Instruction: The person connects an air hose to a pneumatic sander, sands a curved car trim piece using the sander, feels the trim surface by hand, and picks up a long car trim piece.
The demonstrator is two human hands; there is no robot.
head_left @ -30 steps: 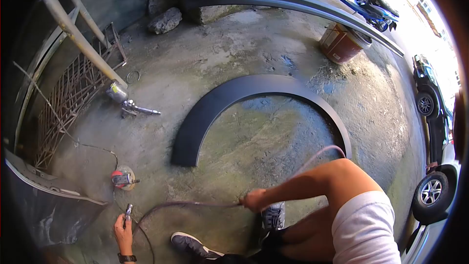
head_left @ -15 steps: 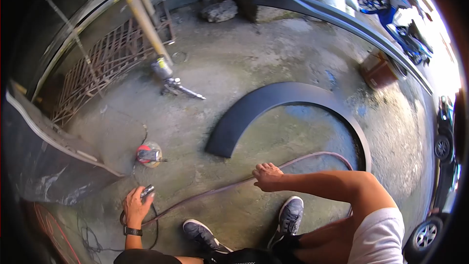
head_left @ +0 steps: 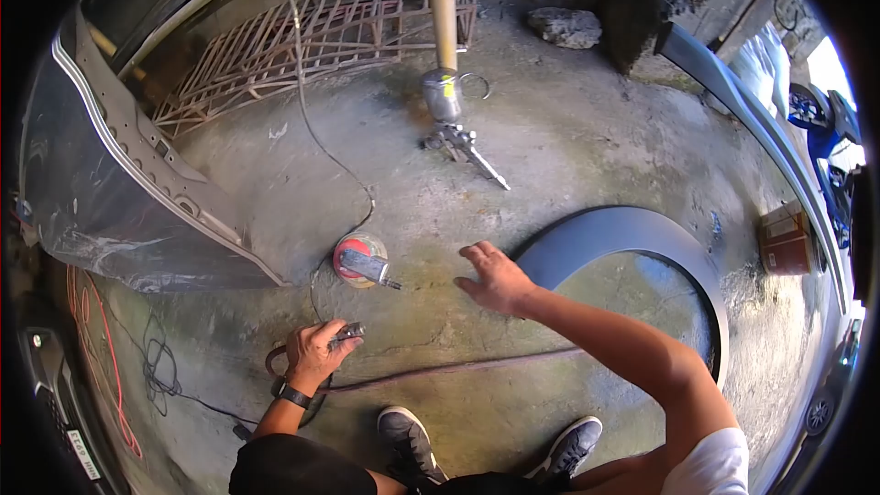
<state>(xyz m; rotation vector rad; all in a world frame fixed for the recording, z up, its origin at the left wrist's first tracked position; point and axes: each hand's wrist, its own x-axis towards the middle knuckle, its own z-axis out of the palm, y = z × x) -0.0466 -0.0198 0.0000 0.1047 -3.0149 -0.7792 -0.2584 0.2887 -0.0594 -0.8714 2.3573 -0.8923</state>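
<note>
My left hand (head_left: 314,351) grips a metal hose coupler (head_left: 349,332) between thumb and fingers. The dark reddish hose (head_left: 458,367) loops behind the wrist and runs right across the floor. My right hand (head_left: 497,280) is raised in the air with fingers apart, holding nothing, and overlaps the left end of a dark grey curved arch trim (head_left: 610,225) in view. Ahead of it, a spray gun (head_left: 463,142) with a silver cup lies on the floor. Between the hands and farther forward sits a round, red-topped object (head_left: 349,247) with a grey tool-like piece (head_left: 367,266) across it.
A grey car panel (head_left: 156,192) stands at left, near orange and black cables (head_left: 110,357). At the back are a rusty metal grating (head_left: 302,37), a yellowish pole (head_left: 440,9) and a rock (head_left: 566,27). On the right are a long dark strip (head_left: 761,119) and a reddish-brown container (head_left: 786,238).
The camera view has turned left. My right hand has moved forward, away from over the hose, with its fingers spreading. My left hand still holds the coupler.
</note>
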